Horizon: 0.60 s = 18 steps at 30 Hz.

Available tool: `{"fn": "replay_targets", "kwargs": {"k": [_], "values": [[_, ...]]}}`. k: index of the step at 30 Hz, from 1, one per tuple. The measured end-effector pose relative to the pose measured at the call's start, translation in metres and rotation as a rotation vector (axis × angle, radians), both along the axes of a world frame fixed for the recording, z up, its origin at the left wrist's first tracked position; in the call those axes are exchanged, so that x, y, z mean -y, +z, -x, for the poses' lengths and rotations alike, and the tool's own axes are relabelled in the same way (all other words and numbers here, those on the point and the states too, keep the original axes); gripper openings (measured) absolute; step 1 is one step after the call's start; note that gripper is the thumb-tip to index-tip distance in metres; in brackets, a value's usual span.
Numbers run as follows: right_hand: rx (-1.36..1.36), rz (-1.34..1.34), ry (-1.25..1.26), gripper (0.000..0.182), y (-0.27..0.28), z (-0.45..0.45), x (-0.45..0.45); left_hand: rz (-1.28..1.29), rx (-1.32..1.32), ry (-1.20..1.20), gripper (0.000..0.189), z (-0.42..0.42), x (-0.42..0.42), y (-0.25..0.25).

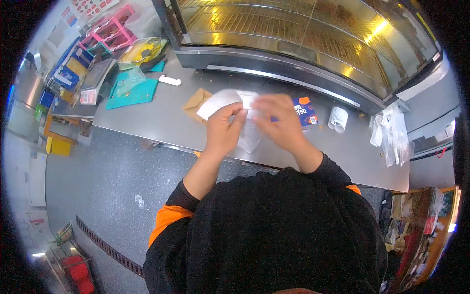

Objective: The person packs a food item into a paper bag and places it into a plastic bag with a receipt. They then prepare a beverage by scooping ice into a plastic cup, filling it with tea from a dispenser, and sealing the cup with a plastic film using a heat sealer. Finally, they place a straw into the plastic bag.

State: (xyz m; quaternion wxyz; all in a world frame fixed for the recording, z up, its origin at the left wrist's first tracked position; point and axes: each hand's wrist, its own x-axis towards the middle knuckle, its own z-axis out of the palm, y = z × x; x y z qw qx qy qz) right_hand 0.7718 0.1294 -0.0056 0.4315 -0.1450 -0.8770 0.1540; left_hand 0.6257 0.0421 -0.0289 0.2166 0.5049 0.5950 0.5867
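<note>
My left hand pinches white printed paper slips, thumb against fingers, over the steel counter. Blurred by motion, my right hand is at the right edge of the same paper; whether it grips it cannot be told. Behind the paper, to the left, lies a brown paper packet. A blue and orange printed card or leaflet is partly hidden by my right hand. Farther right, a curled printed paper slip rests on the counter.
A glass-fronted display cabinet with wire racks stands at the counter's back. Left are a teal cutting board, a white-handled utensil and a plastic-covered tray of yellow food. Clear plastic bags hang at the right.
</note>
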Motion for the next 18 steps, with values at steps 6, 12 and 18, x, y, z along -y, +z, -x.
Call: {"fn": "replay_targets", "kwargs": {"k": [6, 12, 18], "values": [[-0.105, 0.320, 0.087, 0.026, -0.013, 0.022, 0.010, -0.004, 0.184, -0.126, 0.021, 0.012, 0.004, -0.006], [-0.062, 1.002, 0.295, 0.026, -0.037, 0.048, 0.015, -0.136, 0.423, -0.155, 0.031, 0.026, 0.011, -0.017], [-0.032, 1.495, 0.398, 0.019, -0.075, 0.073, 0.030, -0.015, 0.558, -0.153, 0.032, 0.045, 0.047, -0.046]]}}
